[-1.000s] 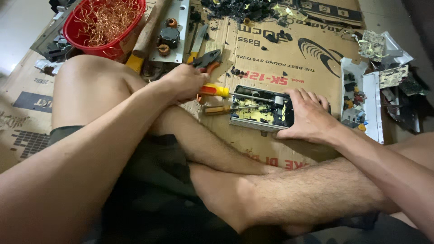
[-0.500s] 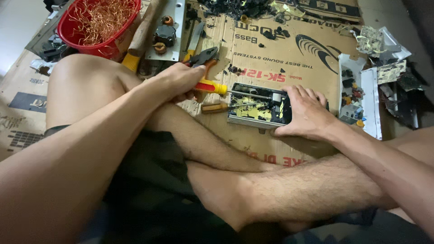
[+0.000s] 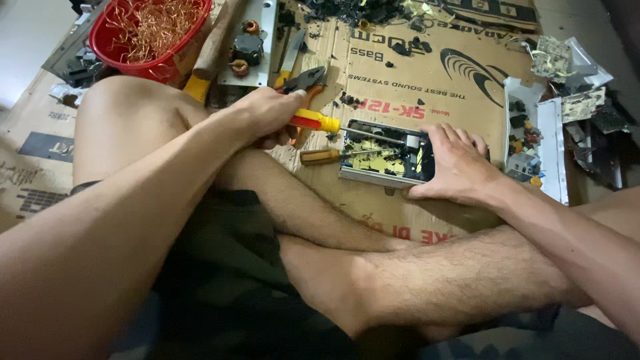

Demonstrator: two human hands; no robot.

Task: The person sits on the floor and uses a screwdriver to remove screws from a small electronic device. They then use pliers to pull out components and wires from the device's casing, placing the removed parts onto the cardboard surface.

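From the head camera, looking down over my crossed legs, my left hand [image 3: 270,113] is wrapped shut around the red-and-yellow handle of a screwdriver [image 3: 320,122], whose thin shaft runs right and lies over the open metal case [image 3: 383,155]. That case sits on the flattened cardboard sheet [image 3: 427,73] in the middle of the scene, just beyond my shins, its near edge close to my leg. My right hand [image 3: 457,163] lies over the case's right end, fingers spread and pressed down on it, the thumb along the near edge.

A second screwdriver with a brown handle [image 3: 320,157] lies just left of the case, its tip reaching the case's left edge. Pliers [image 3: 303,81] with orange grips lie just beyond my left hand, touching or nearly touching my knuckles; I cannot tell which.

Far left stands a red basket [image 3: 150,33] full of copper wire, with a wooden-handled hammer [image 3: 210,50] beside it. To the right of the case, a white tray of small parts [image 3: 530,143] sits just beside my right hand, leaving little room there. The freest stretch of cardboard lies beyond the case, though black scraps [image 3: 360,10] crowd its far edge.
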